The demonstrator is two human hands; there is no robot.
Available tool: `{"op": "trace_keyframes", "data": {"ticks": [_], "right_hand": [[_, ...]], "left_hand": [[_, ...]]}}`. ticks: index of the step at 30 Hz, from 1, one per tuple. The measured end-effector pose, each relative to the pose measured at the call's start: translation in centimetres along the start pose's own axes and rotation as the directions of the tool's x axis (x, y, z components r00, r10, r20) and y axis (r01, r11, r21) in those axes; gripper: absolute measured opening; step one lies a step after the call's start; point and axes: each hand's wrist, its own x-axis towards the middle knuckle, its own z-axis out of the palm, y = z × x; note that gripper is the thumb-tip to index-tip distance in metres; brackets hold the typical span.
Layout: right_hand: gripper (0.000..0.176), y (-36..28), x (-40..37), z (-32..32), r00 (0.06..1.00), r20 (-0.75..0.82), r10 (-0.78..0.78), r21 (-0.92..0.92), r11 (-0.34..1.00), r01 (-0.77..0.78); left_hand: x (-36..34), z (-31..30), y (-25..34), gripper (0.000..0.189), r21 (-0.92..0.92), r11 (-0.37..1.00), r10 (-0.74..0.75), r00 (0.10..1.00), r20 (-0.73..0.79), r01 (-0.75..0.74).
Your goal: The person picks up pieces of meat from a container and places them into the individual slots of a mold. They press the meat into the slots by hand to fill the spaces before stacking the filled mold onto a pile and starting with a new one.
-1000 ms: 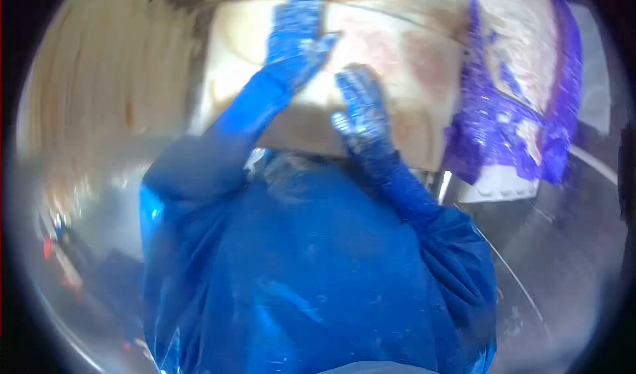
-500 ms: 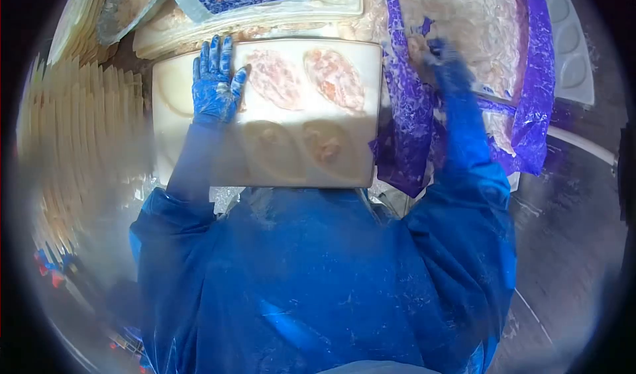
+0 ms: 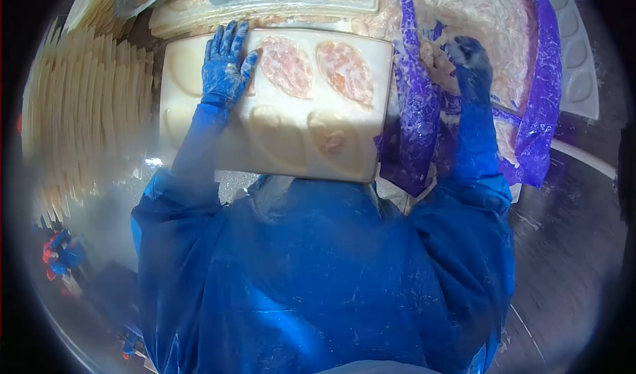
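Two gloved hands: left hand [image 3: 225,66] spread flat on cream moulded tray [image 3: 301,106], centre; right hand [image 3: 469,62] clutching pale raw meat [image 3: 436,59], upper right.

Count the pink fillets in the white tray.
2, both top row: the middle fillet beside the left hand, the right fillet next to it. The hand may hide another.

A pale tray [image 3: 298,112] lies flat, two far hollows holding pinkish fillets [image 3: 286,66], while raw meat [image 3: 477,9] heaps in the purple bag [image 3: 411,135] just right.
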Motion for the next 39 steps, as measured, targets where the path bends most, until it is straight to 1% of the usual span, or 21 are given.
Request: {"op": "trace_keyframes", "data": {"ticks": [1, 3, 4, 5, 7, 10, 13, 17, 19, 20, 21, 22, 23, 25, 26, 29, 30, 33, 34, 38, 39], "right_hand": [[0.023, -1.3, 0.0, 0.5, 0.993, 0.041, -0.108, -0.235, 0.965, 0.114], [0.023, 7.1, 2.5, 3.4, 0.964, 0.208, -0.168, -0.175, 0.963, 0.206], [0.025, 10.4, 4.0, 4.0, 0.962, 0.27, -0.039, 0.114, 0.993, 0.009], [0.027, 11.4, 4.9, 4.7, 0.926, 0.373, 0.067, 0.371, 0.904, -0.215], [0.028, 3.1, 2.9, 1.0, 0.919, 0.379, 0.106, 0.219, 0.955, -0.201], [0.025, -1.9, -0.3, -1.4, 0.949, 0.3, 0.096, 0.21, 0.964, -0.164], [0.027, -6.8, -2.9, 0.6, 0.969, 0.189, 0.162, 0.326, 0.92, -0.217], [0.027, -5.4, -6.9, 7.2, 0.971, 0.233, -0.061, 0.757, 0.638, -0.142], [0.027, -8.3, -10.5, 9.0, 0.947, 0.281, -0.156, 0.674, 0.735, -0.079], [0.029, -10.6, -13.0, 9.4, 0.893, 0.33, -0.307, 0.461, 0.878, 0.131], [0.032, -12.9, -15.4, 9.8, 0.813, 0.37, -0.449, 0.244, 0.892, 0.382], [0.036, -13.9, -16.3, 10.0, 0.614, 0.456, -0.645, 0.015, 0.695, 0.719], [0.036, -13.7, -17.0, 10.2, 0.609, 0.459, -0.647, 0.017, 0.692, 0.722], [0.037, -13.0, -18.5, 11.2, 0.755, 0.349, -0.556, 0.003, 0.806, 0.592], [0.038, -14.2, -18.5, 11.9, 0.813, 0.358, -0.459, 0.057, 0.88, 0.471], [0.031, -18.5, -19.2, 14.9, 0.747, 0.495, -0.445, 0.004, 0.86, 0.51], [0.027, -17.6, -19.1, 16.8, 0.616, 0.714, -0.334, -0.153, 0.784, 0.602], [0.025, -14.6, -20.7, 16.1, 0.637, 0.641, -0.428, -0.177, 0.724, 0.666], [0.026, -12.9, -21.0, 14.7, 0.627, 0.57, -0.531, -0.086, 0.72, 0.689], [0.025, -12.6, -22.2, 12.6, 0.615, 0.53, -0.583, -0.077, 0.689, 0.72], [0.025, -13.7, -21.9, 12.8, 0.682, 0.477, -0.554, -0.102, 0.736, 0.669]], "left_hand": [[0.1, 0.1, 0.0, 0.064, 0.0, 1.0, -0.003, 1.0, 0.002, 0.003], [0.0, -0.1, -0.1, 0.062, -0.033, 0.999, 0.006, 0.999, -0.032, -0.007], [0.1, -0.2, -0.2, 0.056, -0.083, 0.996, 0.007, 0.997, -0.077, -0.013], [-0.2, -0.6, -0.2, 0.056, -0.076, 0.997, -0.016, 0.997, -0.081, 0.01], [-0.8, -1.6, -0.4, 0.051, -0.553, 0.831, -0.237, 0.941, -0.242, 0.067], [-3.8, -5.5, 0.4, 0.048, -0.537, 0.838, -0.276, 0.927, -0.255, 0.102], [-7.2, -8.2, 1.6, 0.048, -0.548, 0.821, -0.332, 0.915, -0.231, 0.16], [-10.2, -9.1, 2.0, 0.05, -0.638, 0.735, -0.449, 0.869, -0.205, 0.229], [-11.1, -9.4, 2.1, 0.05, -0.67, 0.707, -0.46, 0.866, -0.194, 0.226], [-11.5, -9.4, 2.1, 0.048, -0.688, 0.695, -0.449, 0.873, -0.191, 0.208], [-11.9, -9.5, 2.3, 0.048, -0.689, 0.694, -0.451, 0.872, -0.19, 0.209], [-12.3, -9.6, 2.5, 0.046, -0.686, 0.698, -0.42, 0.893, -0.164, 0.203], [-12.7, -9.6, 2.8, 0.045, -0.683, 0.703, -0.392, 0.91, -0.137, 0.199], [-13.1, -8.6, 4.4, 0.037, -0.795, 0.585, -0.438, 0.888, -0.141, 0.162], [-13.2, -8.7, 5.2, 0.033, -0.758, 0.63, -0.387, 0.915, -0.113, 0.173], [-12.6, -8.1, 6.7, 0.025, -0.597, 0.766, -0.224, 0.969, 0.101, 0.239], [-12.6, -7.9, 6.7, 0.025, -0.597, 0.767, -0.221, 0.97, 0.101, 0.237], [-12.5, -7.3, 5.7, 0.021, -0.423, 0.898, 0.129, 0.992, -0.011, -0.121], [-12.4, -7.8, 5.3, 0.024, -0.489, 0.862, 0.151, 0.989, -0.008, -0.136], [-12.5, -8.2, 6.4, 0.027, -0.46, 0.885, 0.059, 0.997, -0.055, -0.078], [-12.7, -7.5, 6.5, 0.028, -0.46, 0.881, 0.122, 0.993, -0.002, -0.109]]}}
